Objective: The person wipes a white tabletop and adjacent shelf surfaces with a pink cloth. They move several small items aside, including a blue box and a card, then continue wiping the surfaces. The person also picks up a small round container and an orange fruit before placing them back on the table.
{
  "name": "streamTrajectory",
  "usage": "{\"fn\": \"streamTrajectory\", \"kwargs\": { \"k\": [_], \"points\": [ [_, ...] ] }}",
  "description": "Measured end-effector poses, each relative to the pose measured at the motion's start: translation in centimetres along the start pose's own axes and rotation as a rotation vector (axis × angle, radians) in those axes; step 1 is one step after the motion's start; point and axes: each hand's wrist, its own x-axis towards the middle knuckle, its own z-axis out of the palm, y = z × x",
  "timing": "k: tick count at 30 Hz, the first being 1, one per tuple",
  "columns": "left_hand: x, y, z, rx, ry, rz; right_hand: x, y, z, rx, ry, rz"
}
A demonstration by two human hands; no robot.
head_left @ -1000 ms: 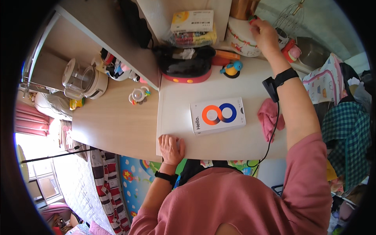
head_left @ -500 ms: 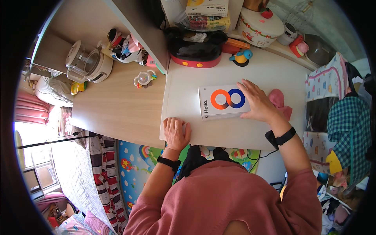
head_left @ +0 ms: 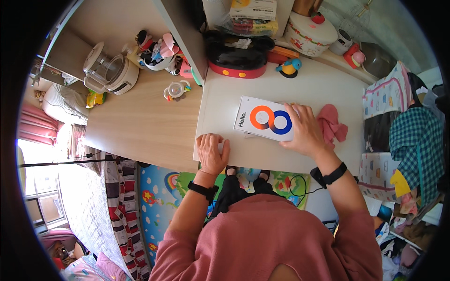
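Note:
My right hand [head_left: 305, 131] grips the right end of a flat white box [head_left: 266, 118] with an orange and blue looped design on top, fingers over its far edge and thumb at the near one. The box is tilted and seems raised off the white desk [head_left: 229, 152]. A pale edge shows under it; whether that is the box's lower half or a second box I cannot tell. Beside my right hand lies a crumpled pink cloth [head_left: 332, 124]. My left hand [head_left: 213, 152] rests on the desk's near left corner, fingers slightly bent and apart, holding nothing.
A black and red mouse-eared container [head_left: 239, 58] and a blue and yellow toy bird [head_left: 289, 69] stand at the back. Fabric storage boxes [head_left: 382, 103] line the right. On the wooden surface at left are a glass-jug appliance [head_left: 112, 72] and a baby rattle [head_left: 176, 90].
My right hand has tilted the box and shifted it slightly, its left end now turned up and away from the pale thing beneath. My left hand stays at the desk corner.

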Motion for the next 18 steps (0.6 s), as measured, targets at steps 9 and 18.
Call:
{"fn": "streamTrajectory", "kwargs": {
  "k": [9,18],
  "points": [
    [-2.1,5.6,-0.4,-1.255,-0.087,-0.944,-2.5,-9.5,2.9,0.087,0.272,0.130],
    [-2.6,3.9,-4.0,-1.475,-0.103,-0.967,-3.7,-11.1,4.1,0.744,0.203,0.327]
  ]
}}
